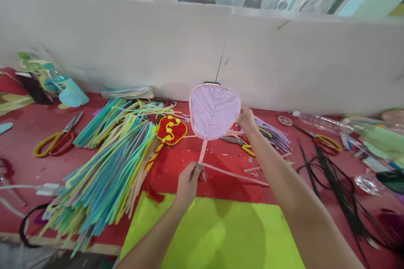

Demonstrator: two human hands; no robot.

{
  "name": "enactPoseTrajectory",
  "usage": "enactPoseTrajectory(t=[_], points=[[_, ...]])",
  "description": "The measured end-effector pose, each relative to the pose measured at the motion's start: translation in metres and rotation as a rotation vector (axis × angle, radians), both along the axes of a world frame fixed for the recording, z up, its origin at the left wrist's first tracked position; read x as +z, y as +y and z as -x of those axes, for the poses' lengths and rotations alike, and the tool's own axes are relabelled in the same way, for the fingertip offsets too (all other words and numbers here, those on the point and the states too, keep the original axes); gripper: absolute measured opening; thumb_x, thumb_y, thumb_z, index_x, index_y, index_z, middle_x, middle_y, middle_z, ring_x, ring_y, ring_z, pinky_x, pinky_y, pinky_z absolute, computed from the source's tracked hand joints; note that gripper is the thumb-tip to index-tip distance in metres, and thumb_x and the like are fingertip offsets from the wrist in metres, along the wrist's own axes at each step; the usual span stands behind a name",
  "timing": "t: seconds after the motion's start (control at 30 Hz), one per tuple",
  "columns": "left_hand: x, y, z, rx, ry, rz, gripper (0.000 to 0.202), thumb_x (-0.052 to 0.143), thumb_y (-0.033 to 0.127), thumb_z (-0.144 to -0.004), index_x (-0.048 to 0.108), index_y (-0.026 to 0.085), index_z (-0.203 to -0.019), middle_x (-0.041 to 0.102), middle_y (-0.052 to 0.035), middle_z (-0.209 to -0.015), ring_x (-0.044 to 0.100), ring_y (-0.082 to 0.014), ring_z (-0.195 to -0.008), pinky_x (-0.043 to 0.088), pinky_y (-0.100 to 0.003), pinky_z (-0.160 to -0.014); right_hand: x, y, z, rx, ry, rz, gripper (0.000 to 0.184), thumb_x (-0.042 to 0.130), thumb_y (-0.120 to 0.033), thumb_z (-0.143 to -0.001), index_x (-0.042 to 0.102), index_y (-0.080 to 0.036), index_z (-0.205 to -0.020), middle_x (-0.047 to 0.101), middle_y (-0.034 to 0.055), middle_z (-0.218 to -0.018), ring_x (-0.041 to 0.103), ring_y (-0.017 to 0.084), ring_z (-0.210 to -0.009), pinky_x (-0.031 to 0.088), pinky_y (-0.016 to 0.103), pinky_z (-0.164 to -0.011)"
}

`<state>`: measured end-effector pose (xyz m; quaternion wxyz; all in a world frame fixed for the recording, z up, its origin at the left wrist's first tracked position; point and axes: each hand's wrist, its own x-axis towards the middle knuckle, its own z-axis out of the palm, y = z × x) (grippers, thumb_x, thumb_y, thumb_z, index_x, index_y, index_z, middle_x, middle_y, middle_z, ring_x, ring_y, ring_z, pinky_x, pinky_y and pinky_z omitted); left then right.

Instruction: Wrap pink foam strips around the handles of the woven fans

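A lavender round fan with a pink rim is held upright above the table, its ribbed face toward me. My left hand pinches the lower end of the pink wrapped handle. From that spot a loose pink pipe cleaner trails off to the right. My right hand is closed on the fan's right edge, its fingertips partly hidden behind it. To the left lies a small red fan with yellow trim, a yellow-and-red handle and a red tassel.
A large heap of coloured pipe cleaners covers the left side. Scissors lie left and right; yellow-handled pliers are behind my right arm. Dark strands lie right. A yellow-green sheet is in front, a white partition behind.
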<state>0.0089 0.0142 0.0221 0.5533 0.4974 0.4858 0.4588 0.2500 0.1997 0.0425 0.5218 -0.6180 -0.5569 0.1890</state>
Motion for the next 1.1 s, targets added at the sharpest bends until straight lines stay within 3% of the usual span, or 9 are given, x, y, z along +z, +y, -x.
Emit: enactPoseTrajectory(t=[0.13,0.33,0.43,0.57,0.8,1.1], points=[[-0.004,-0.002,0.000,-0.011,-0.015,-0.064,0.031,0.045,0.043,-0.080,0.050,0.017,-0.066,0.054,0.0009,-0.056,0.051,-0.0095,-0.053,0.041,-0.021,-0.055,0.005,-0.078,0.007,-0.096,0.043,-0.069,0.025,0.051,-0.031,-0.075,0.065,-0.016,-0.090,0.068,0.0092,-0.094,0.062,0.022,-0.087,0.047,0.039,-0.082],[-0.019,-0.002,-0.003,-0.075,-0.082,-0.118,0.027,0.047,0.041,-0.080,0.050,0.017,-0.069,0.053,0.0018,-0.055,0.051,-0.0086,-0.049,0.040,-0.021,-0.049,0.001,-0.185,0.042,-0.394,0.047,-0.187,0.032,0.046,-0.044,-0.079,0.063,-0.022,-0.093,0.065,0.0091,-0.097,0.061,0.021,-0.086,0.049,0.036,-0.072],[-0.021,-0.003,-0.005,-0.087,-0.093,-0.145,0.027,0.047,0.040,-0.081,0.050,0.017,-0.068,0.051,0.0021,-0.055,0.050,-0.0080,-0.048,0.040,-0.020,-0.049,-0.002,-0.212,0.070,-0.241,0.308,-0.086,0.035,0.046,-0.052,-0.078,0.064,-0.022,-0.082,0.067,0.0063,-0.074,0.060,0.018,-0.059,0.045,0.031,-0.049],[-0.018,-0.005,-0.005,-0.092,-0.082,-0.186,0.025,0.045,0.037,-0.083,0.049,0.017,-0.069,0.052,0.0017,-0.056,0.051,-0.0086,-0.050,0.040,-0.020,-0.048,-0.008,-0.220,0.103,0.013,0.518,0.057,0.044,0.046,-0.060,-0.075,0.059,-0.021,-0.061,0.060,0.0032,-0.053,0.051,0.013,-0.040,0.036,0.026,-0.036],[-0.017,-0.004,-0.001,-0.079,-0.013,-0.252,0.026,0.043,0.035,-0.084,0.049,0.017,-0.068,0.053,0.0015,-0.056,0.051,-0.0089,-0.050,0.041,-0.021,-0.052,-0.024,-0.213,0.123,0.206,0.549,0.128,0.036,0.053,-0.056,-0.073,0.055,-0.027,-0.094,0.058,-0.0040,-0.051,0.052,0.014,-0.034,0.033,0.024,-0.028],[-0.015,-0.004,0.001,-0.047,0.050,-0.268,0.023,0.044,0.034,-0.084,0.049,0.016,-0.068,0.049,0.0040,-0.053,0.047,-0.0079,-0.047,0.038,-0.020,-0.048,-0.027,-0.216,0.133,0.391,0.512,0.299,0.058,0.042,-0.057,-0.079,0.039,-0.024,-0.127,0.051,-0.0081,-0.042,0.039,0.009,-0.023,0.024,0.020,-0.025]])
